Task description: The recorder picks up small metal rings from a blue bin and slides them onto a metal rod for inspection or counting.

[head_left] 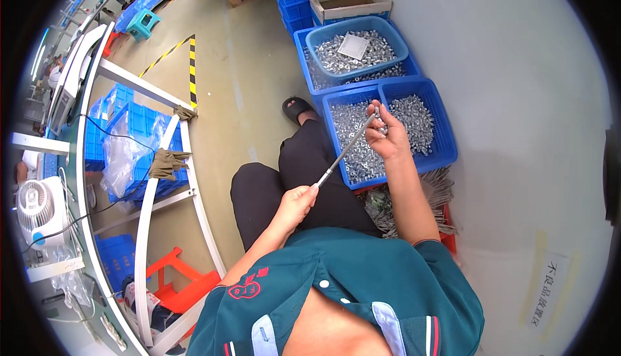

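The left hand (296, 207) holds the lower end of a thin grey rod (346, 150), and its fingers are clamped on this end. The rod goes up in a slant, toward the right hand (391, 139). There the fingers are curled around a few small metal fittings (381, 127), and the upper end of the rod reaches these fingers. I cannot tell if this end already sits inside one fitting.

Below the right hand stands a blue divided basket (445, 152); both its compartments contain many small silvery metal parts. Just behind it, a light-blue basin (352, 25) rests on another blue crate. It also has such parts inside, with a white card (353, 46) lying on them. Farther back there is an open carton (352, 12). Near the front side of the basket, a loose bundle of thin metal rods (381, 214) lies beside the person's leg, and a red edge shows next to it.

On the left, well apart from the hands, a white fan (39, 204) stands on the desk (76, 188). A red plastic stool (194, 285) is near the white frame of this desk.
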A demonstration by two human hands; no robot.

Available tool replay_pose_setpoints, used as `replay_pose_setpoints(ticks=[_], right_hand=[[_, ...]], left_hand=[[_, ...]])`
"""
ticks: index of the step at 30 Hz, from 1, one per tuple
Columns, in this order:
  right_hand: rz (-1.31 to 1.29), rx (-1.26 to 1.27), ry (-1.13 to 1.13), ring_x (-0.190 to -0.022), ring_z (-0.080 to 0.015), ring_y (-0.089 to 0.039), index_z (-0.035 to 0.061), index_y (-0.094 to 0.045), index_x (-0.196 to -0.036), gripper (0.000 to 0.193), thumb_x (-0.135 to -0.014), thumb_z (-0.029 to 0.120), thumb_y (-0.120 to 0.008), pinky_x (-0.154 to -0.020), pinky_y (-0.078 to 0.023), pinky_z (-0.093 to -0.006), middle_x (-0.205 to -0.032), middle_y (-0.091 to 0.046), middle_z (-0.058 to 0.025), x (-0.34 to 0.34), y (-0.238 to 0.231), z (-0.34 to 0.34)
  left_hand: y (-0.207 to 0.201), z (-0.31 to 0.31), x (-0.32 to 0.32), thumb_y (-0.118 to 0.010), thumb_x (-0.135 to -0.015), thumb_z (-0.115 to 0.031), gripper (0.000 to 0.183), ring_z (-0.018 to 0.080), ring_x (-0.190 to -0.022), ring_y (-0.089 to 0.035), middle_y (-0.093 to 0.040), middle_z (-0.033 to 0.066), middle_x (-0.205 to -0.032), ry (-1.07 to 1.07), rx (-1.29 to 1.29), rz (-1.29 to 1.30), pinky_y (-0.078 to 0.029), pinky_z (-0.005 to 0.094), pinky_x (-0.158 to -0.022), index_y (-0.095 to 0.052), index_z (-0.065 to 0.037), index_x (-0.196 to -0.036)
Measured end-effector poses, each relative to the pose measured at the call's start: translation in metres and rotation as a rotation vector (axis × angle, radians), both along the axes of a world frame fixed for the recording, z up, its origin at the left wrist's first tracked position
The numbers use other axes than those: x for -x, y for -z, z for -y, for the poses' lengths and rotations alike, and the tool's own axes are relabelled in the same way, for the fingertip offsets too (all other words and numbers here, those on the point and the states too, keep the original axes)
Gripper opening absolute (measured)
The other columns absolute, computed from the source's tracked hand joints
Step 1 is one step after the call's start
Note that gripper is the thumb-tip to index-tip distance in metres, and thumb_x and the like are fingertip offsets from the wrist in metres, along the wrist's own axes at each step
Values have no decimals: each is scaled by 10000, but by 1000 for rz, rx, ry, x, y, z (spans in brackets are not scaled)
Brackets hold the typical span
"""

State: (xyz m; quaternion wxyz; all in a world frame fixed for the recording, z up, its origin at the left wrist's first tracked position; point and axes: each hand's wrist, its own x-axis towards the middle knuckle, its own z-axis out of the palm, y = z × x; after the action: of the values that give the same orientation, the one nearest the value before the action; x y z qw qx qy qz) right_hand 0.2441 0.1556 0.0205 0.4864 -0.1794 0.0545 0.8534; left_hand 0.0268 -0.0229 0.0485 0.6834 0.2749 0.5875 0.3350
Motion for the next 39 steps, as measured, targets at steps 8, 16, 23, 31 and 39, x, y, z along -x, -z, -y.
replay_pose_setpoints(ticks=[8,16,23,31,39], right_hand=[[184,-170,-39,-554,-62,-460,49,-575,-988,137,-894,147,-551,-416,-335,-178,-896,-592,-70,-3,2,4],[219,-206,-20,-540,-67,-455,51,-581,-968,127,-895,152,-553,-418,-345,-188,-890,-596,-77,0,-1,8],[62,-148,9,-580,-88,-468,26,-575,-975,136,-892,132,-553,-444,-359,-196,-899,-598,-90,5,13,7],[245,-210,-25,-594,-78,-457,-17,-559,-1028,187,-891,110,-543,-458,-362,-192,-861,-561,-68,3,-10,7],[517,-445,-68,-504,-44,-407,11,-591,-904,133,-889,139,-560,-384,-280,-155,-685,-490,11,-8,-28,-1]], left_hand=[[2,-1,1,-537,-909,-340,405,12,-434,-247,-330,-89,-499,5,-52,-72,-173,211,-401,-464,-106,-587],[-1,-2,0,-541,-909,-329,403,11,-436,-246,-333,-91,-501,3,-54,-75,-174,212,-402,-465,-104,-584],[6,-2,-1,-529,-911,-344,385,14,-403,-235,-320,-89,-484,-7,-86,-71,-166,204,-376,-460,-114,-610],[11,-1,-2,-511,-913,-378,379,20,-371,-222,-301,-87,-467,-15,-109,-81,-154,201,-350,-450,-123,-639],[4,-10,-4,-517,-914,-357,377,20,-392,-244,-319,-83,-479,2,-120,-32,-175,201,-370,-459,-106,-638]])
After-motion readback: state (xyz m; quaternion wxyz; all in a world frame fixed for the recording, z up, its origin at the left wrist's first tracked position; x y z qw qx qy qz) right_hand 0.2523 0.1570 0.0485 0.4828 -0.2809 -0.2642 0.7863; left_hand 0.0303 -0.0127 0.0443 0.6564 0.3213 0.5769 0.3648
